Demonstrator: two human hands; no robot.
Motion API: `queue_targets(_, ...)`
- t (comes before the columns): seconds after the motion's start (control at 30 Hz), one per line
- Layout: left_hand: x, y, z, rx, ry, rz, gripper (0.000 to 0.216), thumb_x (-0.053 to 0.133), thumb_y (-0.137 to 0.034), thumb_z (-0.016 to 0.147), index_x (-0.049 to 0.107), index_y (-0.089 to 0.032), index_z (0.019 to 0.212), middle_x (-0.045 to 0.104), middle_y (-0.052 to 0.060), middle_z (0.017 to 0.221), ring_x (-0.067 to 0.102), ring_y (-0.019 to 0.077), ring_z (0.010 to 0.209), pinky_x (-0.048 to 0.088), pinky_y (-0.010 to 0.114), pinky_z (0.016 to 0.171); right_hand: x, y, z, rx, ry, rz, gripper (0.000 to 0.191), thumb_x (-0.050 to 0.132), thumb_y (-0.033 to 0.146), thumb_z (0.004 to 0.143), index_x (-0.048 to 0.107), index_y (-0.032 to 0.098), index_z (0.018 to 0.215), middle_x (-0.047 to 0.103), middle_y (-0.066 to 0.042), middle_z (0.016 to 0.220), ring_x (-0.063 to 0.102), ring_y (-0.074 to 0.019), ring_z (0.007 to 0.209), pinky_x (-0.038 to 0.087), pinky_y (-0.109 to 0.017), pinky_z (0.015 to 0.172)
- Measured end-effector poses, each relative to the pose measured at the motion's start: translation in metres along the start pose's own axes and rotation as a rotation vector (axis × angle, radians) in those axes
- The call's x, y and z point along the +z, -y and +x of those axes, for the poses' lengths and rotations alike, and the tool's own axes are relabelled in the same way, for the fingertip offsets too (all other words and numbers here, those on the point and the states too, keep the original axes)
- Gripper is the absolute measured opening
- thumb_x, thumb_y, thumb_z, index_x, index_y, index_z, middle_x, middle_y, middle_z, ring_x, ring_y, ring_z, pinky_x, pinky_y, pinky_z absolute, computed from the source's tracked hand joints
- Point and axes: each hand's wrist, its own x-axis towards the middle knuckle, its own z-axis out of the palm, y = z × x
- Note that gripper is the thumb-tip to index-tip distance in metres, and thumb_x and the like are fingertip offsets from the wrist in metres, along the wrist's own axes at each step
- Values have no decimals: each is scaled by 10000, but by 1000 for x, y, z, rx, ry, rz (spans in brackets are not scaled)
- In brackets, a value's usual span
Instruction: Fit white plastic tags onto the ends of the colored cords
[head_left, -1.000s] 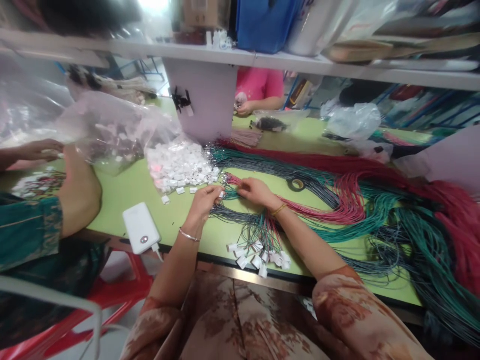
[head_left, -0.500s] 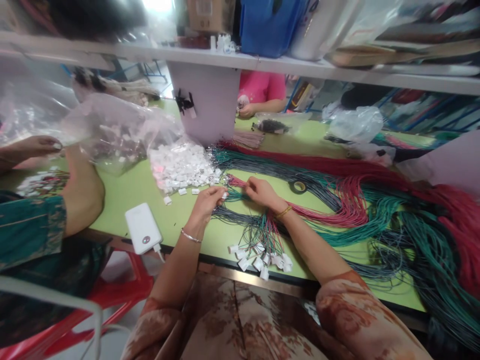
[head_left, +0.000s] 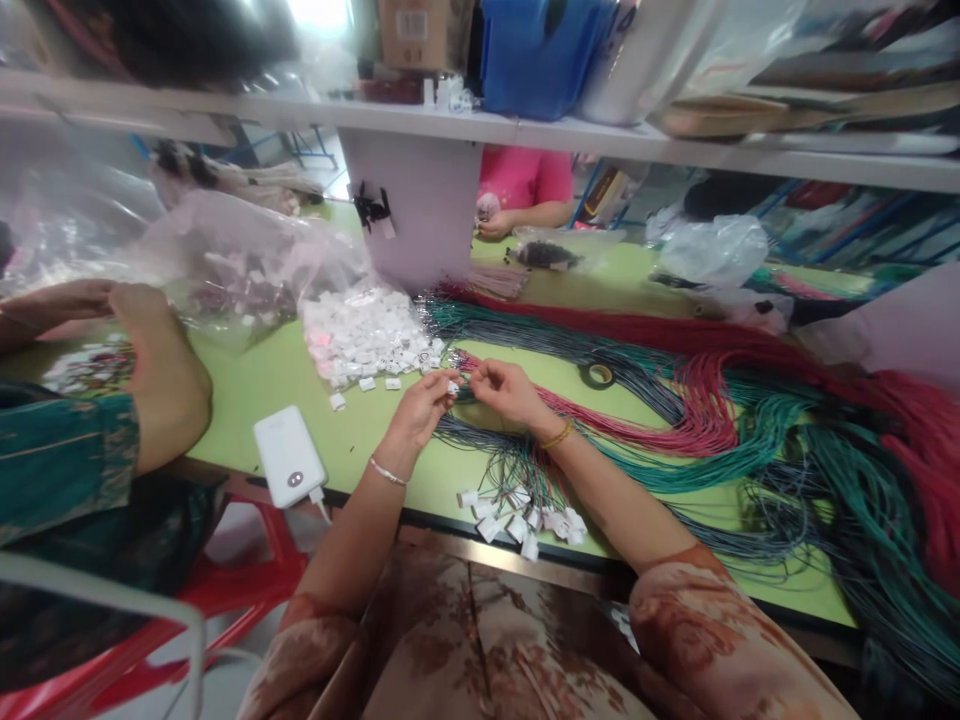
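Note:
A small white connector housing (head_left: 453,388) is pinched between the thumb and fingers of my left hand (head_left: 420,408). Close to its right, my right hand (head_left: 510,392) has its thumb and forefinger closed on a thin wire, mostly hidden by the fingers. Red wires (head_left: 592,415) run rightward from behind my right hand, with green wires (head_left: 660,470) and dark grey wires (head_left: 480,435) on the near side. Below my hands, several white connectors (head_left: 517,525) with wires attached lie at the table's front edge.
A clear bag of loose white housings (head_left: 367,335) lies behind my left hand. A white power bank (head_left: 289,455) with a cable is at left, black tape (head_left: 598,374) at right. A co-worker's arm (head_left: 161,370) rests at far left. A shelf (head_left: 525,130) spans above the table.
My right hand has moved left from the red wire bundle, bringing its fingertips close to the connector housing. My left hand has stayed nearly in place, still holding the housing.

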Motion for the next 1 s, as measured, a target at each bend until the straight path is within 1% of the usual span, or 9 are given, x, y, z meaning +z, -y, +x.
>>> queue_targets(0.13, -1, 2, 2, -9, 25, -44, 163, 709, -188, 708, 691, -105, 847, 681, 75, 849, 551, 89, 645, 428, 204, 595, 2, 3, -7, -63, -26, -87, 106, 568, 268, 714, 542, 166, 723, 510, 25, 643, 400, -89, 568, 328, -213, 542)
queue_targets(0.27, 0, 1, 1, -9, 31, -50, 165, 710, -189, 708, 686, -100, 845, 676, 76, 846, 556, 89, 655, 433, 203, 606, 3, 7, -9, -101, -51, -236, 87, 539, 262, 724, 529, 176, 726, 519, 14, 644, 422, -105, 584, 347, -227, 568)
queue_targets(0.4, 5, 5, -2, -7, 23, 8, 168, 732, -200, 685, 696, -105, 819, 651, 48, 759, 531, 80, 624, 419, 201, 599, 6, 4, -11, -154, -38, -394, 88, 514, 261, 761, 540, 180, 782, 564, -20, 706, 468, -133, 634, 375, -248, 619)
queue_targets(0.53, 12, 11, -5, 6, -12, 91, 153, 752, -207, 659, 689, -109, 757, 609, 20, 673, 489, 67, 579, 395, 201, 581, 7, -3, -14, -206, -6, -518, 110, 487, 266, 802, 535, 175, 763, 582, -57, 740, 486, -157, 676, 374, -271, 657)
queue_targets(0.67, 14, 15, -5, -27, -23, 77, 190, 763, -225, 638, 696, -108, 774, 624, 30, 701, 509, 73, 605, 395, 205, 591, 5, -5, -20, -171, 18, -510, 110, 467, 236, 822, 549, 171, 790, 593, -53, 741, 483, -146, 652, 362, -255, 632)
queue_targets(0.73, 14, 18, -5, -17, -19, 92, 208, 764, -237, 634, 699, -108, 784, 628, 31, 702, 503, 71, 594, 387, 205, 583, 6, -5, -24, -153, 16, -525, 115, 470, 234, 822, 547, 171, 764, 588, -48, 719, 474, -142, 634, 347, -251, 616)
queue_targets(0.83, 14, 23, -3, 13, -35, 164, 220, 766, -256, 629, 698, -102, 769, 612, 22, 648, 476, 67, 557, 372, 206, 559, 7, -5, -26, -134, 6, -552, 151, 486, 257, 823, 542, 166, 716, 582, -47, 692, 459, -138, 617, 327, -253, 603)
queue_targets(0.93, 14, 23, -2, 22, -50, 192, 228, 765, -269, 623, 701, -102, 766, 627, 33, 665, 488, 77, 576, 380, 209, 560, -2, -6, -15, -117, 50, -477, 211, 468, 296, 857, 564, 159, 729, 596, -38, 698, 474, -133, 628, 337, -243, 616)
queue_targets(1.0, 13, 19, -1, 27, -63, 169, 225, 767, -269, 619, 705, -109, 765, 656, 49, 736, 500, 79, 603, 390, 209, 567, -13, -9, 1, -76, 21, -447, 260, 427, 321, 893, 592, 155, 780, 618, -38, 733, 496, -133, 652, 348, -240, 633)
